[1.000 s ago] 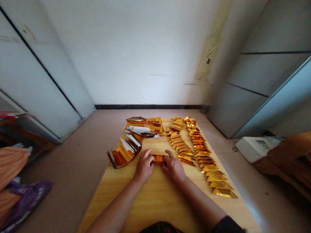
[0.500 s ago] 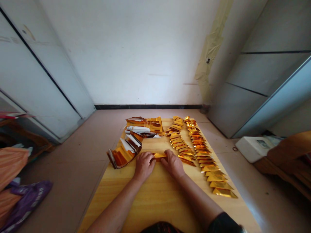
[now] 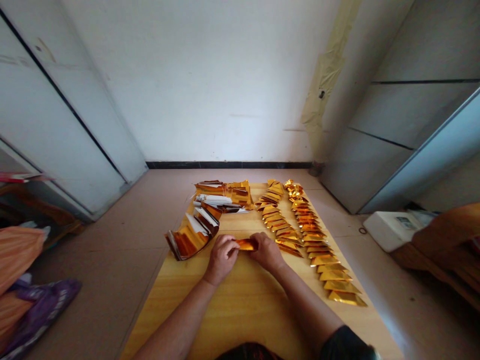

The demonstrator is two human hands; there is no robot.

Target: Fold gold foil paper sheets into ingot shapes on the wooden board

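Between my two hands is a narrow folded strip of gold foil paper [image 3: 246, 244], just over the wooden table [image 3: 225, 310]. My left hand [image 3: 222, 257] pinches its left end between thumb and fingers. At the other end, my right hand [image 3: 265, 251] has its fingers closed on the paper, and they hide that tip. Beyond my left hand lie loose curled sheets of gold paper with white backs [image 3: 193, 235]. Right of my hands, folded gold paper pieces overlap in one row [image 3: 276, 220] and in a longer outer row [image 3: 318, 245].
More gold sheets [image 3: 225, 195] lie in a stack at the table's far end. A white wall [image 3: 225, 100] stands beyond it. On the left floor is a purple bag [image 3: 48, 305] beside orange plastic [image 3: 18, 255]. A white box [image 3: 392, 230] stands at the right.
The gold paper strip has tilted, and its visible face looks darker orange. My left fingers have shifted into a raised pinch; my right hand has moved slightly. Both rows are unchanged.
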